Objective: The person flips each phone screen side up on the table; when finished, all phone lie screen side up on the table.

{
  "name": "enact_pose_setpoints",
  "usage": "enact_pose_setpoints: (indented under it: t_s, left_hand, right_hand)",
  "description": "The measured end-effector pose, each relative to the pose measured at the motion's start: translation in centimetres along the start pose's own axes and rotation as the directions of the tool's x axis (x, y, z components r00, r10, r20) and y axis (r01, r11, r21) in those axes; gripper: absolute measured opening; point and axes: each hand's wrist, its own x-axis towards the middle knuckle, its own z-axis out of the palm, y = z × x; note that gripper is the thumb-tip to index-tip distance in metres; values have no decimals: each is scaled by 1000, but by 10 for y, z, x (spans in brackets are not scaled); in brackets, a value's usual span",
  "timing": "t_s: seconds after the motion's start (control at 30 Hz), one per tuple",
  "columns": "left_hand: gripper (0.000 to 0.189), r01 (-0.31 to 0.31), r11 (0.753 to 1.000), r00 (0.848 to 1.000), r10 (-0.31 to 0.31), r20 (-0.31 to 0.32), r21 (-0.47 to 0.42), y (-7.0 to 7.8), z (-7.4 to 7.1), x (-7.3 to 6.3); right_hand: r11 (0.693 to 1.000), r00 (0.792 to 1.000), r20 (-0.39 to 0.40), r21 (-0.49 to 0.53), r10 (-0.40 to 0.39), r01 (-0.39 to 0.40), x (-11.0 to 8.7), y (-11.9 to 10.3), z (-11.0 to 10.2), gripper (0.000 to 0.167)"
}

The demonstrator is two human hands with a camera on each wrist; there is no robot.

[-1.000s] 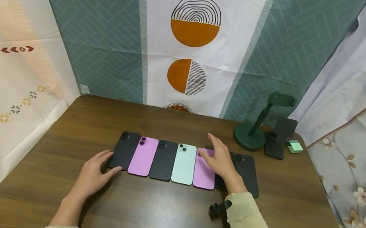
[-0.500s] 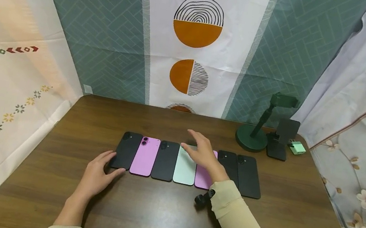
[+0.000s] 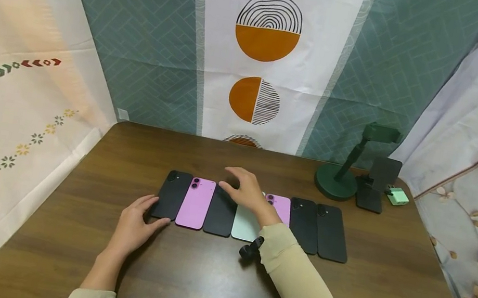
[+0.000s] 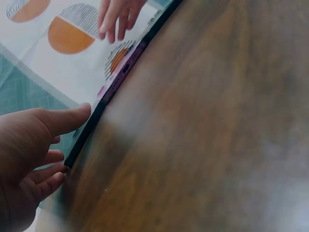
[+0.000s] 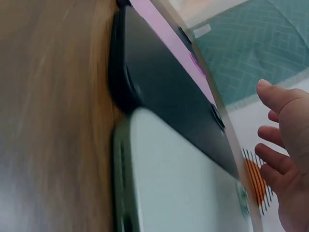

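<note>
Several smartphones lie face down in a side-by-side row on the table. From the left come a black phone [image 3: 173,196], a pink phone [image 3: 195,205], a second black phone [image 3: 219,218] and a mint phone [image 3: 246,226]. Another pink phone [image 3: 283,210] and two black phones, one of them the end phone [image 3: 332,234], finish the row. My left hand [image 3: 133,223] is at the leftmost phone, fingers along its left side and thumb by its bottom edge. Above the mint and second black phones hovers my right hand [image 3: 247,191], fingers loosely spread, holding nothing; it hides their upper parts.
Behind the row's right end stand a dark green round-based stand [image 3: 335,182] and a black phone stand [image 3: 370,198]. A small pale green block [image 3: 398,197] sits beside them. Patterned cloth [image 3: 155,51] hangs along the table's back edge.
My right hand has travelled left above the row, from the right-hand pink phone to the mint and second black phones. The left hand stays by the leftmost phone. The head view has turned slightly.
</note>
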Motion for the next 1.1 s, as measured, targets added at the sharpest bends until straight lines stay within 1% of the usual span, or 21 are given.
enact_pose_setpoints:
  t_s: [0.1, 0.27, 0.43, 0.57, 0.67, 0.77, 0.9, 1.03, 1.1]
  left_hand:
    - [69, 4, 1000, 1000, -4, -6, -4, -1, 2, 1]
    - [75, 37, 999, 999, -37, 1, -12, -3, 4, 4]
    - [77, 33, 999, 999, -33, 10, -20, -3, 3, 6]
    - [76, 34, 999, 999, -33, 36, -15, -3, 4, 9]
    - [75, 44, 999, 997, -43, 62, -11, -3, 5, 11]
    - [75, 52, 999, 996, -51, 72, -12, -4, 4, 12]
    - [78, 66, 998, 996, -65, 67, -11, -5, 4, 11]
    - [81, 69, 998, 996, -68, 63, -9, -6, 5, 11]
    - [81, 68, 998, 996, -67, 63, -8, -6, 5, 12]
  right_hand:
    - [1000, 1000, 24, 6, 15, -15, 8, -5, 10, 53]
    - [1000, 998, 61, 18, 11, -12, 21, -13, 26, 53]
    - [999, 994, 104, 38, -18, 14, 32, -22, 37, 53]
    - [999, 991, 132, 44, -27, 21, 37, -27, 45, 51]
    - [999, 990, 137, 36, -29, 25, 40, -29, 51, 48]
    - [999, 987, 155, 17, -31, 29, 44, -31, 57, 47]
    - [1000, 981, 192, -16, -16, 19, 49, -33, 64, 47]
    - [999, 979, 202, -36, 20, -13, 53, -33, 66, 46]
    - [999, 977, 210, -45, 25, -16, 55, -33, 67, 46]
